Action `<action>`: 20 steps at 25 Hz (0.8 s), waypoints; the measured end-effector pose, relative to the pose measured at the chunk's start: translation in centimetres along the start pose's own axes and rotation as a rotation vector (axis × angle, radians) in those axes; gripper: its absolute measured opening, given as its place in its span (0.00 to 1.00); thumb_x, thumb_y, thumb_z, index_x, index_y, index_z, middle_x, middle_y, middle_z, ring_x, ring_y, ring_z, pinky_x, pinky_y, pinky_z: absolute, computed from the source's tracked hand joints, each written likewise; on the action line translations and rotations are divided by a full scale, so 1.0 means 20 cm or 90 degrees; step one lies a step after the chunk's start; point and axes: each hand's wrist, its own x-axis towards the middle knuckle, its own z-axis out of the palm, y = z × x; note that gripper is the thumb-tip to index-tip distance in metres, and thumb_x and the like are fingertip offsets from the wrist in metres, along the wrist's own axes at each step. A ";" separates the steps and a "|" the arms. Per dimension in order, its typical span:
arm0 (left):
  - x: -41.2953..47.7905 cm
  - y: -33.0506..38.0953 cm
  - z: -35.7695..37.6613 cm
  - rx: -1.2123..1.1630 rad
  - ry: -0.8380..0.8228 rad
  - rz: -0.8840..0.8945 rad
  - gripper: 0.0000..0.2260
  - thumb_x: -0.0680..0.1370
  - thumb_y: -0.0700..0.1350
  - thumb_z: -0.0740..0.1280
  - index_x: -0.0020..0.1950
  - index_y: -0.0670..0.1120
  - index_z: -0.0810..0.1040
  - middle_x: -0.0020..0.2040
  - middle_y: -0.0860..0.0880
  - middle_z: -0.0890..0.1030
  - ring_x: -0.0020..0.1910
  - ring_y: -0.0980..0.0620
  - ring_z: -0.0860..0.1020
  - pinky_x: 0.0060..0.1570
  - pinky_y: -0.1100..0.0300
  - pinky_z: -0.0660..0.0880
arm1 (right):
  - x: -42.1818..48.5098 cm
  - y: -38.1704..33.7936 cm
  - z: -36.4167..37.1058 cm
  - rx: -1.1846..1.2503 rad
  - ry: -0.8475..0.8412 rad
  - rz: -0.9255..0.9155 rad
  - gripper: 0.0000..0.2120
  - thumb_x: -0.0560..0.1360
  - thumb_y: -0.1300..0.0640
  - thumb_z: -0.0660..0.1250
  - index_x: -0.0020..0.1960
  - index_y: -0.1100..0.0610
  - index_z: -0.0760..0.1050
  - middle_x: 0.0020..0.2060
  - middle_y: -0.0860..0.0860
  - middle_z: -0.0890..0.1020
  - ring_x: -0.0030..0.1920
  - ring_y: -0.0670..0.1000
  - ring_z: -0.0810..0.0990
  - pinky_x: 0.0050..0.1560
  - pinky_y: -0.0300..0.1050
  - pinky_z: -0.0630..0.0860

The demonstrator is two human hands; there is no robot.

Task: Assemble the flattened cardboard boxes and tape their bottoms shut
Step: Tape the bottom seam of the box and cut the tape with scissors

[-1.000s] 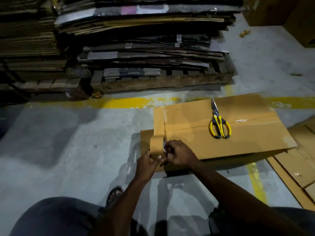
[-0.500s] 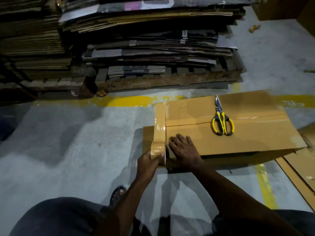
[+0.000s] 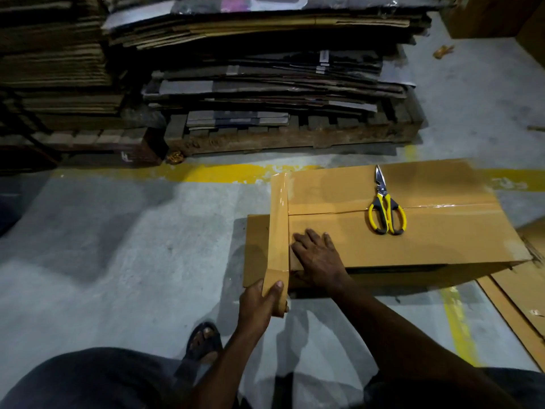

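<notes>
So the cardboard box [image 3: 442, 237] sits on the grey concrete floor [image 3: 118, 261] right in front of the person, taped bottom facing up, with a glossy seam tape [image 3: 448, 206] running along the middle join. A second tape strip [image 3: 278, 225] runs down the box's left edge and bends over the near corner to the tape roll [image 3: 280, 301], which the left hand [image 3: 256, 302] grips, fingers and thumb curled round it, just below the box's near edge. The right hand [image 3: 320, 258] lies flat on the box top just beside that strip, fingers straight and spread. Yellow-handled scissors [image 3: 386, 208] rest closed on the box across the middle seam. Behind it all there's a wooden pallet [image 3: 295, 138] loaded with flattened cardboard [image 3: 265, 81], a yellow floor line [image 3: 206, 174], and more flat cardboard sheets [image 3: 513, 299] at right
</notes>
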 end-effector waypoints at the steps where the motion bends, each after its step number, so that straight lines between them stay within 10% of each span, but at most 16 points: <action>1: 0.00 0.00 0.00 0.010 0.000 -0.004 0.05 0.78 0.47 0.66 0.43 0.50 0.78 0.36 0.50 0.82 0.31 0.60 0.81 0.33 0.66 0.76 | 0.00 0.00 0.01 -0.001 0.003 0.000 0.36 0.72 0.45 0.71 0.75 0.52 0.60 0.78 0.52 0.57 0.79 0.59 0.49 0.75 0.65 0.47; 20: 0.04 -0.15 0.10 -0.009 -0.025 -0.118 0.22 0.68 0.67 0.65 0.42 0.48 0.82 0.38 0.47 0.84 0.39 0.47 0.83 0.43 0.48 0.80 | -0.03 0.04 0.06 -0.103 -0.005 -0.084 0.40 0.74 0.38 0.66 0.79 0.45 0.49 0.77 0.61 0.61 0.75 0.68 0.58 0.69 0.73 0.55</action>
